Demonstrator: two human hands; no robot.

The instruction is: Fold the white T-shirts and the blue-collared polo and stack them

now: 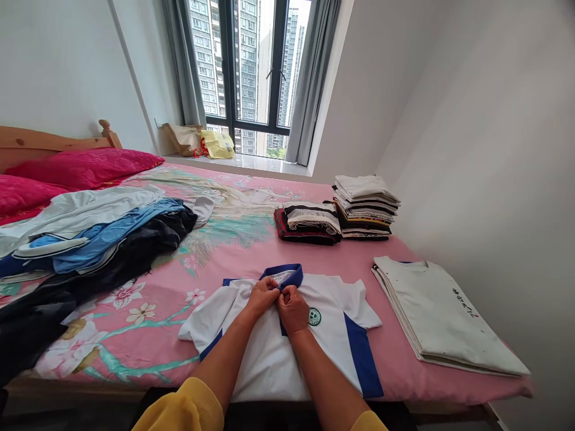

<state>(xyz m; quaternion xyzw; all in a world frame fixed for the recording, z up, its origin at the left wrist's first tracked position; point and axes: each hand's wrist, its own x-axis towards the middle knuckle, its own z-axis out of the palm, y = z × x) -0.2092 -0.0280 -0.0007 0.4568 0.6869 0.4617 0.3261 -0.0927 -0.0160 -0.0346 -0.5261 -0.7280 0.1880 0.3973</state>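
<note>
A white polo shirt [331, 293] with a blue collar, blue side panels and a round green badge lies face up at the bed's near edge. Just below its collar, my left hand [264, 296] pinches the left side of the neck opening. My right hand [294, 310] pinches the other side, its fingers curled close against the left ones. Both hands are closed on the shirt's front placket. Whether a button sits between the fingertips is hidden.
Folded white shirts [442, 317] lie at the right edge of the pink bedsheet [242, 254]. Behind them stand a tall stack of folded clothes [366, 206] and a lower stack [308, 222]. Loose clothes [112, 230] and red pillows [85, 167] are on the left. Bags [218, 145] rest on the windowsill.
</note>
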